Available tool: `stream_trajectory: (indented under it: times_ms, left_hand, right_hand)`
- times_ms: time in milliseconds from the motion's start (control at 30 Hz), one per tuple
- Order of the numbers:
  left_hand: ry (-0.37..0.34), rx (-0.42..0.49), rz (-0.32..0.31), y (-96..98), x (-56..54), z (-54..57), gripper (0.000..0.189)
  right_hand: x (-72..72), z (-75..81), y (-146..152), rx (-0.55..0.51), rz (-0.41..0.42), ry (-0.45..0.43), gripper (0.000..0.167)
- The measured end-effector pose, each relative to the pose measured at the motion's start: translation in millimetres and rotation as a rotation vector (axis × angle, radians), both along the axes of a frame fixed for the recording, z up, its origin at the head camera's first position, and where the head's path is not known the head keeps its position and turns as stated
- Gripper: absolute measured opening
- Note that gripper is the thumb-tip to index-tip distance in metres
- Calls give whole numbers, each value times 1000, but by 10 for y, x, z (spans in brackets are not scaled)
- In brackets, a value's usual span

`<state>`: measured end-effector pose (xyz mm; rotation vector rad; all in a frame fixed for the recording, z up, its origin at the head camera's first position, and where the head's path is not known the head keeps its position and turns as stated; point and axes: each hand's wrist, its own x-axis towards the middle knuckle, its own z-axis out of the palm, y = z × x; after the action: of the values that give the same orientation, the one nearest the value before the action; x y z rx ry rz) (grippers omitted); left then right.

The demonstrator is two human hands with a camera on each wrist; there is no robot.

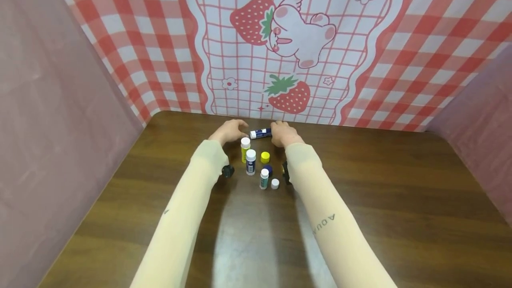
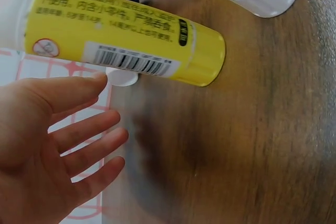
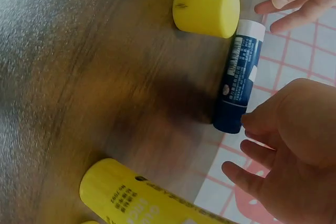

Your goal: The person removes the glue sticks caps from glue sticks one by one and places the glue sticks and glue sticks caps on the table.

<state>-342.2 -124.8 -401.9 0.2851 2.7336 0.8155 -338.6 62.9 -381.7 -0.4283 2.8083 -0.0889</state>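
Note:
A dark blue glue stick [image 1: 260, 134] with a white end lies on its side between the two hands. My right hand [image 1: 285, 134] is at its right end; in the right wrist view the thumb tip [image 3: 247, 123] meets the blue end, with the other fingers spread. Left of the stick, my left hand [image 1: 231, 130] holds nothing, its fingers apart in the left wrist view. Closest to it stands an upright yellow glue stick [image 1: 246, 151] with a white top. A blue glue stick [image 1: 250, 163] and a small teal one [image 1: 264, 179] stand nearer me.
Loose caps sit beside the upright sticks: a yellow cap [image 1: 265, 158], a dark blue cap [image 1: 268, 170] and a white cap [image 1: 275, 184]. Another yellow glue stick [image 3: 152, 198] shows by the right hand. A checked strawberry cloth [image 1: 288, 97] hangs along the table's [image 1: 400, 199] far edge.

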Motion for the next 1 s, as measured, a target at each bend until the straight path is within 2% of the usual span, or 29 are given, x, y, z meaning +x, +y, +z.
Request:
stream_trajectory:
  times_ms: [233, 467, 700, 867, 1000]
  left_hand:
    - [-16, 23, 1, 19, 14, -35, 39]
    - [-6, 32, 24, 5, 15, -53, 37]
    - [20, 42, 8, 57, 14, -62, 37]
    - [50, 114, 53, 33, 6, -80, 31]
    - [105, 198, 108, -1, -2, -35, 30]
  right_hand:
    - [-1, -26, -7, 62, 9, 12, 43]
    - [0, -62, -22, 63, 29, 10, 30]
    - [-11, -109, -33, 53, 20, 44, 19]
    - [-13, -84, -59, 7, 52, 55, 23]
    - [-12, -29, -100, -39, 68, 75, 26]
